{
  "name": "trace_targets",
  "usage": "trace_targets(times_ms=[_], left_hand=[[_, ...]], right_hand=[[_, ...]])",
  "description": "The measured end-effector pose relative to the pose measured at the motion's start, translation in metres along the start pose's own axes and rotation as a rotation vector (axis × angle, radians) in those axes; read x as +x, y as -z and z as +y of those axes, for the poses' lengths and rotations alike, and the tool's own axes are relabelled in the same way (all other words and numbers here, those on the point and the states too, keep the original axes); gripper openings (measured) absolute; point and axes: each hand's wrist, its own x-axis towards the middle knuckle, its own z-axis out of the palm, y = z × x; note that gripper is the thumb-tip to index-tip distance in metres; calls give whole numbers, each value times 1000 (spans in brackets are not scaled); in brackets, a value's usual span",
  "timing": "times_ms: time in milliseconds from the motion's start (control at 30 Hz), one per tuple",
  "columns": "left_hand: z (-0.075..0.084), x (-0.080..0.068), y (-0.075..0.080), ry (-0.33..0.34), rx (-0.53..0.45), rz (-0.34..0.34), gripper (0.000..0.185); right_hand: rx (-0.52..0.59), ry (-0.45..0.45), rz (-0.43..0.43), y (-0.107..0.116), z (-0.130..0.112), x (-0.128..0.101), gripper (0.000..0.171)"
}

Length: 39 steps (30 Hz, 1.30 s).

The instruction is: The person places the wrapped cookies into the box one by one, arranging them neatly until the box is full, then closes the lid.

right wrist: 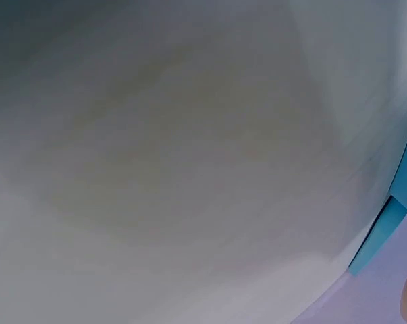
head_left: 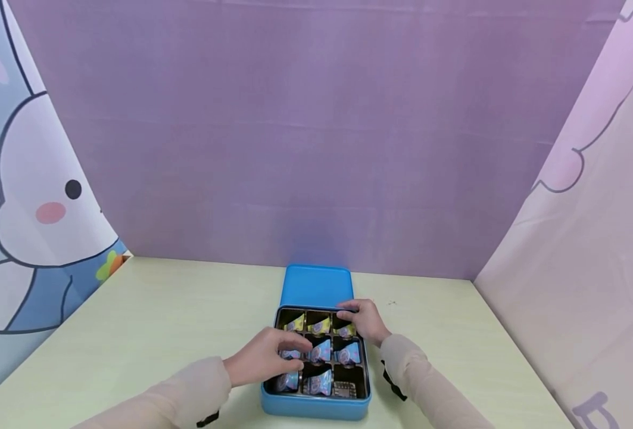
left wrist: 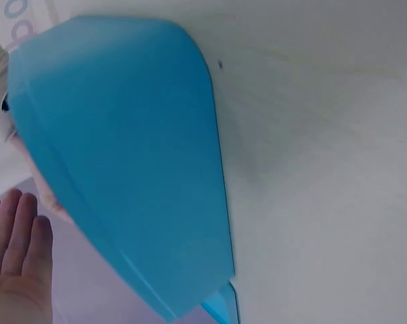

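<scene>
Hands are both inside the tin (head_left: 316,405), a blue box sitting on the table (head_left: 150,333) with its lid (head_left: 316,286) lying flat just behind it. The tin is split by a dark insert into a grid of cells, most holding a small wrapped sweet: yellow ones in the back row, blue-and-purple ones (head_left: 320,350) in the middle and front rows.

The left hand (head_left: 265,357) lies over the tin's left column, fingers curled down toward a sweet in the middle row. Whether they pinch it or only touch it cannot be told, as the knuckles hide the tips. The right hand (head_left: 364,319) sits at the tin's back right corner, fingers bent over the yellow sweet (head_left: 345,329) there; again the grip itself is hidden. The tin's front right cell (head_left: 344,388) appears to hold something darker and foil-like.

To work well here, each hand should probably take one sweet by its twisted wrapper end, lift straight up clear of the cell walls, and avoid dragging sideways, which could tip neighbours out of their cells or shift the light tin. Wrist views show only the tin's blue side and bare table.
</scene>
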Motion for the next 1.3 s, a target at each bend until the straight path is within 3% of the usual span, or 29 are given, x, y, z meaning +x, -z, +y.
trace_targets(times_ms=[167, 467, 633, 1000, 1300], left_hand=[[-2, -6, 14, -11, 18, 3, 32], [-14, -18, 45, -5, 134, 83, 30], [-22, -28, 64, -16, 149, 73, 30], [-55, -56, 92, 79, 17, -21, 30], [-75, -79, 99, 143, -50, -72, 27]], right_hand=[[-1, 8, 0, 1, 0, 0, 24], [0, 9, -15, 1, 1, 0, 27], [-3, 13, -13, 0, -1, -1, 27], [12, 13, -14, -1, -1, 3, 27], [7, 4, -11, 0, -2, 2, 26]])
